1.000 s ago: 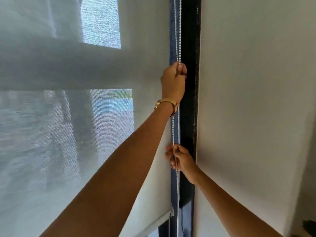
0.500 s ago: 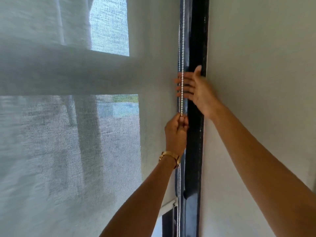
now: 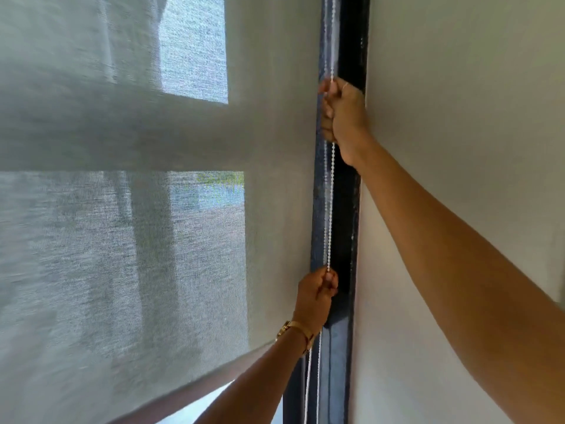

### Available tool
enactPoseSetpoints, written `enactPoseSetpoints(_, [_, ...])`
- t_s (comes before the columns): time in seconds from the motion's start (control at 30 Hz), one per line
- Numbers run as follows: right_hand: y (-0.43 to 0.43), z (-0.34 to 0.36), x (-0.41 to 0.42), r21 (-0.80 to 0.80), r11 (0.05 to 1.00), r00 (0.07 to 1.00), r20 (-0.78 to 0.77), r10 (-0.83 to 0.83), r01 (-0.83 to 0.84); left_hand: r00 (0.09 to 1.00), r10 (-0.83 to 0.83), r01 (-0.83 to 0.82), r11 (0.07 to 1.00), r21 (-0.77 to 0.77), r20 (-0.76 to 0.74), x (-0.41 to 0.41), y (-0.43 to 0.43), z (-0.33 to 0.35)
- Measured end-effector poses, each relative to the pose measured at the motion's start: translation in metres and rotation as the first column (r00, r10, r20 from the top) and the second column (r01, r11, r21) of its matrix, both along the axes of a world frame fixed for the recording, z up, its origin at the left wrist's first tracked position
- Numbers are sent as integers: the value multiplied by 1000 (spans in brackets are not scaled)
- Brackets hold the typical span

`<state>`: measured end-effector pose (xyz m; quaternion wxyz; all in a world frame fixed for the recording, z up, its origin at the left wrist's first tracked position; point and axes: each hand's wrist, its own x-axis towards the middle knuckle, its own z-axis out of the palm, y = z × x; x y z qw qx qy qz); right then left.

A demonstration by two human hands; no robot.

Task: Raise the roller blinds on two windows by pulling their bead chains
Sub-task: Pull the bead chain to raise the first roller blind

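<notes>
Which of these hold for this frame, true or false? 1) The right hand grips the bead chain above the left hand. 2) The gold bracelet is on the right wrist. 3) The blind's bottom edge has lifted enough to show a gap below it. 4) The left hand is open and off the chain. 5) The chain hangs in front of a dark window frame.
1) True: the right hand is closed on the bead chain, higher than the left hand.
2) False: the gold bracelet is on the left wrist.
3) True: the roller blind ends at a slanting bottom edge with a bright gap beneath.
4) False: the left hand pinches the chain.
5) True: the dark window frame stands behind it.
</notes>
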<state>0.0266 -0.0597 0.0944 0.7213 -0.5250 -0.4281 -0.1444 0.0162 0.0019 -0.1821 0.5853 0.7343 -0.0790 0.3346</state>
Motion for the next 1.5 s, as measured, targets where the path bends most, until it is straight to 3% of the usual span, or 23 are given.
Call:
enactPoseSetpoints(0.17, [-17,-13,5,38,999,1000,-11,-3,3,966,-229,237,970,57,-117,6,16,27])
enactPoseSetpoints(0.27, [-25,-28,8,22,998,998,-41,-50,51,983,-184,184,983,25,-25,6,24,67])
enactPoseSetpoints(0.4, [-26,-64,7,12,999,998,-46,-43,44,984,-158,168,975,-144,77,-3,15,146])
enactPoseSetpoints(0.53, [-24,-110,5,32,999,998,-61,0,2,959,-159,189,976,-110,234,-3,3,199])
enactPoseSetpoints(0.73, [-17,-168,13,-22,999,990,-137,32,-35,912,-235,298,943,-151,335,-5,-26,263])
enactPoseSetpoints(0.87, [-11,-203,8,-39,999,978,-206,22,-31,941,-92,160,969,-188,326,-6,-30,287])
enactPoseSetpoints(0.97, [-9,-226,6,-59,997,965,-260,37,-54,944,43,0,991,-131,326,4,-24,279])
enactPoseSetpoints(1.07, [-7,-241,7,-105,991,950,-310,47,-83,881,142,-126,990,-67,451,15,-12,253])
enactPoseSetpoints(1.2, [-9,-247,10,-250,925,898,-408,166,-285,886,103,-106,994,-18,453,17,-9,221])
enactPoseSetpoints(1.37, [-13,-204,15,-51,920,795,-523,307,-388,897,67,-57,998,-37,437,11,-1,175])
enactPoseSetpoints(1.5, [-19,-156,13,-282,906,882,-438,171,-316,916,107,-111,994,-13,387,0,5,130])
